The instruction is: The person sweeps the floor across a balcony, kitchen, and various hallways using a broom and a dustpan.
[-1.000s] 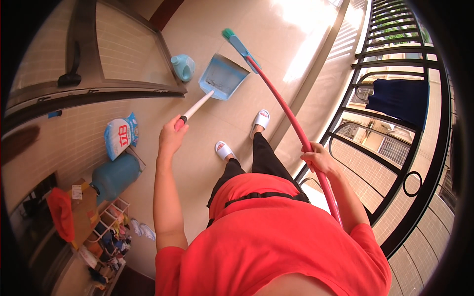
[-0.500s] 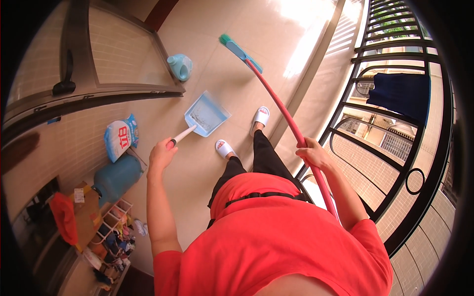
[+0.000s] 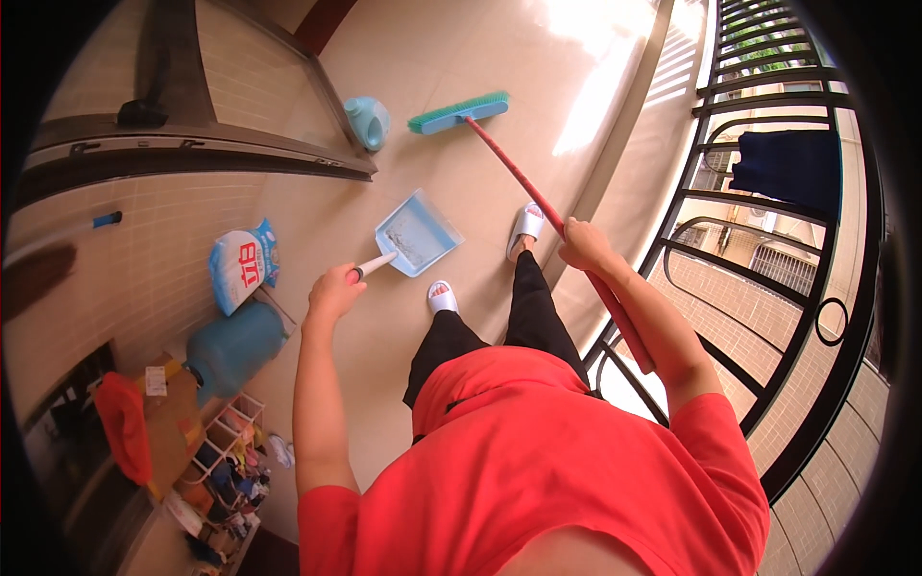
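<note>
Balcony floor (image 3: 451, 86): L fingers (image 3: 338, 285) shut round dustpan (image 3: 417, 233) handle, R (image 3: 581, 245) round broom (image 3: 523, 178).

- The light blue dustpan (image 3: 418, 233) now sits low by the person's white slippers, nearer the feet than a second ago, when it hung higher and farther out.
- The left hand (image 3: 334, 291) draws back toward the body with the dustpan's handle.
- The broom (image 3: 459, 111) head now shows its full green bristle row, turned broadside.
- The right hand (image 3: 583, 246) sits higher on the red broomstick.
</note>
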{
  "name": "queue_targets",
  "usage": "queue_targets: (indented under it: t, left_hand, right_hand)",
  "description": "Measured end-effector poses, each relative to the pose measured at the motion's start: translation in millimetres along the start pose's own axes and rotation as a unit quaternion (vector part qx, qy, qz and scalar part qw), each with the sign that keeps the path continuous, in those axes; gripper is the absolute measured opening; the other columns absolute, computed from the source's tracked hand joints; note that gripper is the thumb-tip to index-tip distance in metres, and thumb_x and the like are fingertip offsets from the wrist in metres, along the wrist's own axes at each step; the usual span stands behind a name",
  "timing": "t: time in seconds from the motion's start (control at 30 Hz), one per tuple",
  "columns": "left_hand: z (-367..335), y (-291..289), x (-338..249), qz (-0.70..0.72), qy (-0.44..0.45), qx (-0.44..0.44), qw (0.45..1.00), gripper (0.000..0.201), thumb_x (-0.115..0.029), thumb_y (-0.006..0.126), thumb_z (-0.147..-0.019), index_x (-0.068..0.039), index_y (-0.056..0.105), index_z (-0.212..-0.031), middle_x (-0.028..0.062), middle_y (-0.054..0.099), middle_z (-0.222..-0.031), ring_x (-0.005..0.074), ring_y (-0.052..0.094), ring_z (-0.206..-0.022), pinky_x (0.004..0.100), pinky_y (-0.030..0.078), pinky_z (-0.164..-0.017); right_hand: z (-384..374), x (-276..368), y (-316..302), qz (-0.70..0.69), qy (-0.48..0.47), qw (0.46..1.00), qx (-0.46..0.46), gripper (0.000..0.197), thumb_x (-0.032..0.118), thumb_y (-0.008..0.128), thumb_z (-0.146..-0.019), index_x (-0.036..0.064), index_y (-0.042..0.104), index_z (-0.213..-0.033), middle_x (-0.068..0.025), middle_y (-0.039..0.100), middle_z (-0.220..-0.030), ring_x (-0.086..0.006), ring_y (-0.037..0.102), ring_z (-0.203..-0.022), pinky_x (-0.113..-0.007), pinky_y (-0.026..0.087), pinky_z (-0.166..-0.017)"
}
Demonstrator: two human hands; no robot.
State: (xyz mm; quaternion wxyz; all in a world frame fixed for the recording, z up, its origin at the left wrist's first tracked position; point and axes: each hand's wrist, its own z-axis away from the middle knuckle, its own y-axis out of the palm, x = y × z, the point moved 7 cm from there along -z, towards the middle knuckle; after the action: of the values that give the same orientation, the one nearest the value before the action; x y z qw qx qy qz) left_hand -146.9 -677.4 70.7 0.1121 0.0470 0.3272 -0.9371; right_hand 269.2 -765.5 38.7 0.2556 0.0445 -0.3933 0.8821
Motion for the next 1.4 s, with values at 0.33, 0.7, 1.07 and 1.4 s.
queue_targets:
  t: [0.33,0.7,1.07,1.4]
  left_hand:
    - [47.8,-6.7,70.0,0.022,0.06,-0.007,0.998,0.047,-0.025,0.066,-0.073,-0.009,0.055,-0.116,0.0158,0.061,-0.101,0.0311,0.058,-0.094,0.0373,0.045,-0.08]
    - [49.7,18.5,59.1,0.004,0.076,-0.028,0.997,0.05,-0.026,0.066,-0.073,-0.01,0.054,-0.118,0.0149,0.061,-0.104,0.0304,0.057,-0.096,0.0378,0.045,-0.082]
    - [35.8,41.2,-2.6,-0.034,0.081,-0.037,0.995,0.036,-0.025,0.065,-0.074,-0.011,0.058,-0.106,0.0124,0.062,-0.095,0.0312,0.058,-0.089,0.04,0.046,-0.075]
    - [13.1,64.3,-53.3,-0.107,0.044,0.005,0.993,0.022,-0.024,0.06,-0.077,-0.008,0.059,-0.091,0.0125,0.062,-0.089,0.0312,0.058,-0.086,0.0408,0.046,-0.073]
  right_hand:
    - [70.5,18.3,82.9,0.211,0.063,0.972,0.079,0.033,0.01,0.056,-0.071,-0.0042,0.049,-0.101,-0.0157,0.063,-0.082,-0.0285,0.064,-0.079,-0.036,0.05,-0.068]
    - [173.0,-24.6,50.6,0.209,0.066,0.969,0.111,0.03,0.005,0.055,-0.07,-0.0062,0.047,-0.096,-0.0176,0.062,-0.078,-0.0309,0.063,-0.075,-0.039,0.049,-0.063]
    - [152.5,-86.3,29.5,0.038,0.1,0.994,0.04,0.021,0.007,0.052,-0.068,-0.004,0.05,-0.086,-0.0236,0.059,-0.077,-0.0381,0.059,-0.076,-0.045,0.046,-0.069]
    - [73.2,-54.4,101.2,-0.184,0.109,0.969,0.126,0.018,0.004,0.046,-0.069,-0.0114,0.051,-0.075,-0.0196,0.056,-0.058,-0.0277,0.059,-0.046,-0.037,0.049,-0.043]
